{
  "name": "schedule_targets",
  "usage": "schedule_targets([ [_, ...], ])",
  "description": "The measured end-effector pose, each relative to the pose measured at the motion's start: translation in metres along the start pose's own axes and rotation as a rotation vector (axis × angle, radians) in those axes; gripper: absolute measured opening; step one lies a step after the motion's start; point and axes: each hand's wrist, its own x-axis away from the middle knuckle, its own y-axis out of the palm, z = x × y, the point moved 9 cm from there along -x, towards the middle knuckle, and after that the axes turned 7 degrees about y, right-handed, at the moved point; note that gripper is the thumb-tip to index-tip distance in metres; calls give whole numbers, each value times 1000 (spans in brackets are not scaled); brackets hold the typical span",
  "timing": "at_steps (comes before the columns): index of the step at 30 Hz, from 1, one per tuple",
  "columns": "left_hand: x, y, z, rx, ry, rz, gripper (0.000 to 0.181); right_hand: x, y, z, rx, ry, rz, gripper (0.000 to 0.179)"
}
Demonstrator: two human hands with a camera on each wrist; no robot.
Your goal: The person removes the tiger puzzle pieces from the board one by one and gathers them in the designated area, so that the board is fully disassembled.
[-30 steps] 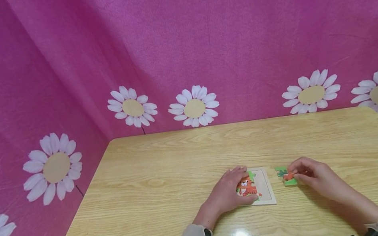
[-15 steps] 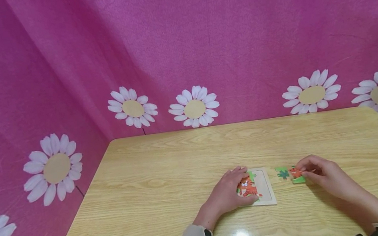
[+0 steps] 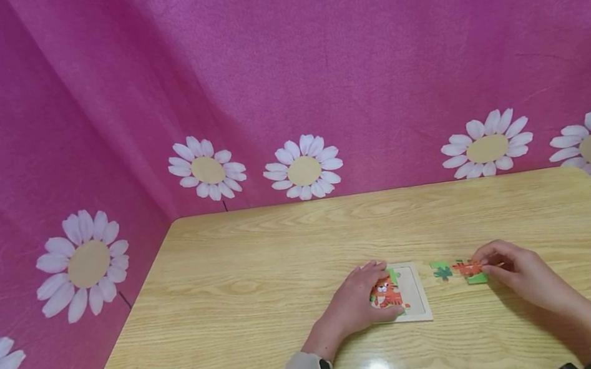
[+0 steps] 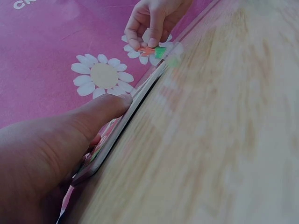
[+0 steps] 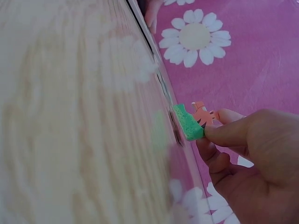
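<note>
A square jigsaw board (image 3: 414, 294) with a pale frame lies on the table, its left part showing an orange tiger on green. My left hand (image 3: 353, 302) holds it by the left side, thumb along the near edge and fingers at the far edge; in the left wrist view the thumb (image 4: 105, 111) lies on the frame. To the right, my right hand (image 3: 521, 276) pinches an orange and green puzzle piece (image 5: 189, 123) between thumb and fingers. Left of it is a green piece with a dark green leaf shape (image 3: 442, 271). Whether the striped orange area is one piece or two, I cannot tell.
The wooden table (image 3: 261, 265) has a glossy top that reflects a bright light near the front. Behind and to the left hangs a magenta cloth (image 3: 369, 60) printed with large white daisies.
My right hand has moved to the right with the orange and green puzzle piece, away from the leaf piece, which now shows fully. The left hand and the board have stayed put.
</note>
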Motion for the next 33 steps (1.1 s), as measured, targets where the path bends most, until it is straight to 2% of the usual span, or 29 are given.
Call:
schedule_targets([
  [18,1,1,0,1,-4,-6,72,0,-12,16,-60,-19,36,22],
  [25,0,0,0,6,4,-2,74,-2,-14,25,-37,38,7,17],
  [33,1,0,0,6,7,-4,74,-1,-18,28,-29,41,11,17],
])
